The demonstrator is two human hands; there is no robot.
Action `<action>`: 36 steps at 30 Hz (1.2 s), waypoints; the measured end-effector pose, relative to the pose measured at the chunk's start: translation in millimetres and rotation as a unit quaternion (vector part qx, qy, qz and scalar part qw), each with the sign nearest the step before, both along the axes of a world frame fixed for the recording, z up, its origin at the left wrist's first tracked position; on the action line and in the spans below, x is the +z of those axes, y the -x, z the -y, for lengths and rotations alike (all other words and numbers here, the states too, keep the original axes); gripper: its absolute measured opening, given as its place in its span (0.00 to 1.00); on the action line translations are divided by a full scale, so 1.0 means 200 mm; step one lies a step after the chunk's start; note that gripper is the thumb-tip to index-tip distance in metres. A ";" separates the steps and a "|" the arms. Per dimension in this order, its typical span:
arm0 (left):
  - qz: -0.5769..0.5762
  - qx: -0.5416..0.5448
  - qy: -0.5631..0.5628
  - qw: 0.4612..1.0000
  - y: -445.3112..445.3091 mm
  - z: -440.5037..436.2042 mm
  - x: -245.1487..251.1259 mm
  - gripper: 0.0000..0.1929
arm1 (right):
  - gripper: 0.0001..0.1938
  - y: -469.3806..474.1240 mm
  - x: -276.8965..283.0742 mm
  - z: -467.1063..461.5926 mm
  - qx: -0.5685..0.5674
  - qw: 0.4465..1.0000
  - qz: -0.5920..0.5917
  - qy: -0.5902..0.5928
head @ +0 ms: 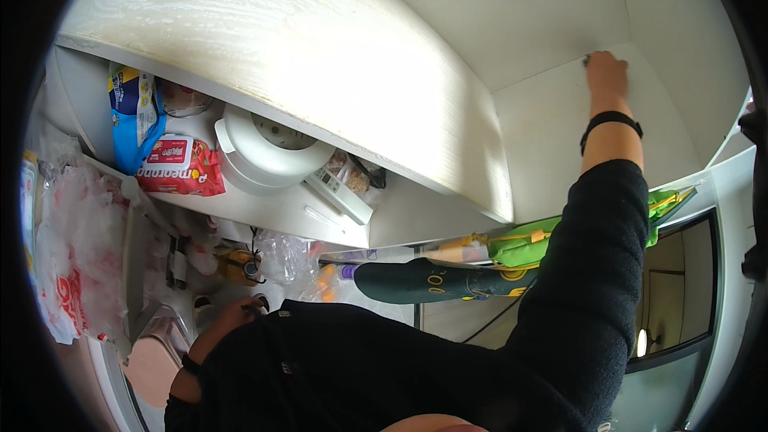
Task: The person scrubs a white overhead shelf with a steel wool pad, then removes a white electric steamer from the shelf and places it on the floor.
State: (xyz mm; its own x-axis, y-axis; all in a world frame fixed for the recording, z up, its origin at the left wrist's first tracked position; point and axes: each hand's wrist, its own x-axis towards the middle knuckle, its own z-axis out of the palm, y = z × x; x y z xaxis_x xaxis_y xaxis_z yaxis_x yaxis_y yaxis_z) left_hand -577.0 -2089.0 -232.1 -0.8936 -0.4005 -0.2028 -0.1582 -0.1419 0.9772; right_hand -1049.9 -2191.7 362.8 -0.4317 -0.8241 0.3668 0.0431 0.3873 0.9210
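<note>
My right hand (607,74) is reached far up and out, closed like a fist against the white panel (546,126) inside a cabinet. A small dark object (587,60) shows at the edge of its fingers; too little of it is visible to name. My left hand (237,314) is low in front of my body, fingers bent, with something dark at the fingertips that I cannot make out. Between the hands, a white wood-grain board (312,54) spans above an open shelf (240,213). A white electric pot (264,159) with a button handle sits on that shelf.
Beside the pot are a red wipes pack (183,165), a blue pouch (137,126) and a clear bag of food (351,177). Plastic bags (84,234) hang at left above a pink bin (157,366). Green bags (522,246) and a dark green cloth item (408,281) hang near my right arm.
</note>
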 end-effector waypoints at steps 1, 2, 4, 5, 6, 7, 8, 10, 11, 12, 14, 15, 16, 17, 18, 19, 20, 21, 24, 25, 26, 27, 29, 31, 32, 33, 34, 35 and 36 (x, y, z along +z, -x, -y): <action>0.031 -0.012 -0.002 0.999 0.00 0.00 0.00 0.18 | 0.10 0.01 0.03 0.00 -0.010 1.000 -0.020 0.001; -0.008 0.006 -0.026 1.000 0.01 0.01 0.01 0.18 | 0.10 0.02 0.04 0.01 -0.017 0.997 -0.079 0.020; 0.017 0.016 -0.117 0.993 0.01 0.02 0.02 0.18 | 0.10 0.04 -0.02 0.02 0.011 0.999 -0.009 -0.042; -0.020 0.016 -0.097 0.995 0.00 0.03 0.03 0.18 | 0.10 0.05 -0.06 0.02 -0.016 0.995 0.082 -0.050; -0.015 0.012 -0.084 0.996 0.01 0.04 0.04 0.17 | 0.11 0.06 -0.09 0.03 -0.045 0.989 0.131 -0.058; -0.013 0.013 -0.071 0.997 0.01 0.05 0.05 0.17 | 0.11 0.06 -0.11 0.03 -0.031 0.994 0.106 0.005; -0.015 0.010 -0.057 0.998 0.01 0.05 0.06 0.17 | 0.12 0.06 -0.11 0.02 -0.016 0.993 0.109 0.045; -0.030 0.007 -0.026 0.999 0.02 0.06 0.07 0.16 | 0.10 0.04 -0.07 0.01 0.015 0.993 0.098 0.059; -0.028 0.015 -0.041 0.999 0.02 0.06 0.07 0.16 | 0.10 0.03 -0.03 0.01 -0.056 0.997 -0.037 -0.036; -0.041 0.022 -0.047 0.998 0.02 0.06 0.07 0.16 | 0.10 0.02 0.00 0.00 -0.022 0.998 -0.059 0.025; -0.040 0.033 -0.077 0.996 0.03 0.06 0.06 0.16 | 0.10 0.01 0.04 -0.01 0.007 0.997 -0.057 -0.043; -0.026 0.035 -0.100 0.994 0.04 0.06 0.06 0.16 | 0.10 0.00 0.04 -0.01 0.019 0.994 -0.100 -0.051; 0.011 0.026 -0.113 0.993 0.04 0.06 0.05 0.16 | 0.10 0.00 0.03 -0.01 0.007 0.999 -0.001 -0.033; -0.006 0.029 -0.078 0.997 0.05 0.07 0.03 0.16 | 0.11 0.00 0.01 -0.01 -0.025 0.995 0.097 -0.008; 0.001 0.021 -0.032 0.999 0.05 0.07 0.02 0.17 | 0.11 0.02 -0.02 0.00 -0.060 0.986 0.125 -0.093; 0.007 0.019 0.013 1.000 0.05 0.07 0.00 0.17 | 0.11 0.01 -0.03 0.00 -0.057 0.992 0.104 -0.043; -0.007 0.017 0.007 1.000 0.06 0.08 -0.01 0.17 | 0.11 0.00 -0.04 0.00 -0.046 0.994 0.102 -0.008; -0.019 0.015 -0.002 1.000 0.06 0.07 -0.03 0.17 | 0.11 -0.02 -0.04 0.01 -0.037 0.988 0.147 -0.007; -0.063 0.038 -0.097 0.993 0.04 0.05 -0.08 0.17 | 0.10 0.01 0.02 0.01 -0.002 0.997 0.061 0.037; -0.026 0.034 -0.114 0.993 0.03 0.04 -0.08 0.17 | 0.10 -0.02 0.04 0.01 -0.016 0.999 0.022 0.046; -0.072 0.056 -0.140 0.986 0.02 0.04 -0.08 0.17 | 0.10 -0.01 0.02 0.02 -0.011 0.998 0.063 0.025; -0.063 0.061 -0.142 0.986 0.01 0.04 -0.07 0.16 | 0.10 0.00 0.00 0.01 0.002 0.997 0.074 0.019; -0.037 0.058 -0.103 0.992 0.00 0.05 -0.04 0.16 | 0.10 0.00 -0.06 0.01 -0.003 0.994 0.105 -0.004; -0.036 0.062 -0.018 0.997 0.01 0.06 0.00 0.15 | 0.11 -0.02 -0.08 0.01 -0.023 0.991 0.128 -0.035; -0.020 0.053 -0.035 0.998 0.01 0.06 0.02 0.15 | 0.11 -0.03 -0.07 0.00 -0.026 0.990 0.130 -0.052; -0.034 0.057 -0.050 0.997 0.01 0.06 0.03 0.15 | 0.11 -0.04 -0.06 0.00 -0.029 0.985 0.149 -0.081; -0.065 0.060 -0.068 0.994 0.01 0.05 0.04 0.15 | 0.11 -0.03 -0.03 0.00 -0.003 0.994 0.105 -0.007; -0.053 0.064 -0.052 0.995 0.01 0.05 0.04 0.15 | 0.10 -0.04 0.01 -0.01 0.039 0.996 0.057 0.049; -0.060 0.064 -0.038 0.995 0.00 0.04 0.03 0.15 | 0.10 -0.06 0.04 -0.01 0.031 0.998 0.047 0.028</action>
